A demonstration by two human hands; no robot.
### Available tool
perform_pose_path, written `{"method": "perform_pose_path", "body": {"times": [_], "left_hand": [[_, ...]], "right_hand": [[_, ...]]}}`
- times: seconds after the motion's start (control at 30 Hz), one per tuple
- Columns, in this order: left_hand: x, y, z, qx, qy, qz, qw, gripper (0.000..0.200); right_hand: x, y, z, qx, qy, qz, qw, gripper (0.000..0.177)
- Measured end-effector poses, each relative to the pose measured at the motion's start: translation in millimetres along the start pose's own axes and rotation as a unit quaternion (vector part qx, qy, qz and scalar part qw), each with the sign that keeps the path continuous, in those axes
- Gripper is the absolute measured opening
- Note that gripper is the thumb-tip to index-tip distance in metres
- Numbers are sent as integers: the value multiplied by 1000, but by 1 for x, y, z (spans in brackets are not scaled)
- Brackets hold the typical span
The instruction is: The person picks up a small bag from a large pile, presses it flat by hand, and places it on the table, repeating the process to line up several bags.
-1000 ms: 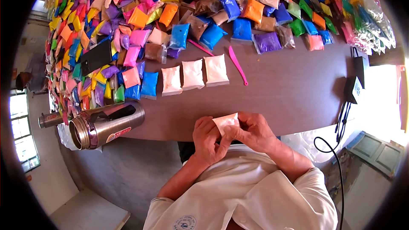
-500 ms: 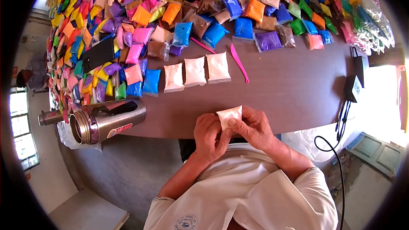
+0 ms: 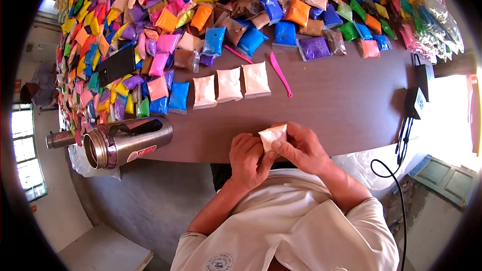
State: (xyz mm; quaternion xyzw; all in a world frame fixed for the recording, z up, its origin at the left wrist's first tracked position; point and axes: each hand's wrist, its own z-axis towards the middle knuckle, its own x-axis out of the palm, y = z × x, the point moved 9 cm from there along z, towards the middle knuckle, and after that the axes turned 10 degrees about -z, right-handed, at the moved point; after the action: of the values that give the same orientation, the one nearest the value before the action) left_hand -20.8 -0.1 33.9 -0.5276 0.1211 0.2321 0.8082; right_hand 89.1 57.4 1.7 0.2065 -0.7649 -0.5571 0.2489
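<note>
A pale peach clay packet [image 3: 273, 133] is held up just above the table's near edge, in front of my body. My right hand [image 3: 303, 149] grips it with the thumb across its front and the fingers behind. On its lower left side, my left hand [image 3: 249, 161] is closed with curled fingers, its thumb and fingertips pinching at the packet's edge. Part of the packet is covered by my fingers. Beyond my hands lie three similar peach packets, a left one [image 3: 205, 92], a middle one [image 3: 229, 84] and a right one [image 3: 256, 79], in a row.
A pink plastic knife [image 3: 281, 75] lies right of the row. Coloured packets [image 3: 214, 40] are heaped across the far and left sides. A steel flask [image 3: 133, 142] lies on its side at left, near a black phone [image 3: 117, 65]. A black cable [image 3: 401, 200] hangs at right.
The held packet has shifted slightly right and tilted a little, along with my right hand. My left hand has barely moved. The things on the table are as before.
</note>
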Motion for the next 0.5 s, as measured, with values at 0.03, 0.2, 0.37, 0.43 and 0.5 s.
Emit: {"method": "perform_pose_path", "body": {"times": [0.03, 0.2, 0.37, 0.43, 0.5], "left_hand": [[0, 0, 0, -3, -4, 1, 1000, 28], [2, -5, 2, 16, -5, 38, 999, 29], [1, -1, 0, -1, 3, 22, 1000, 26], [-1, 0, 0, -11, -6, 12, 1000, 25], [-2, 0, 0, -20, -15, 3, 1000, 24]], "right_hand": [[-5, 0, -1, 4, 23, -71, 997, 27], [-4, -3, 0, 18, 36, -75, 996, 27], [-3, -11, 1, -25, 7, -56, 998, 24], [-4, -10, 2, -16, 4, -65, 998, 23], [-7, -9, 3, -8, 1, -75, 997, 22]]}}
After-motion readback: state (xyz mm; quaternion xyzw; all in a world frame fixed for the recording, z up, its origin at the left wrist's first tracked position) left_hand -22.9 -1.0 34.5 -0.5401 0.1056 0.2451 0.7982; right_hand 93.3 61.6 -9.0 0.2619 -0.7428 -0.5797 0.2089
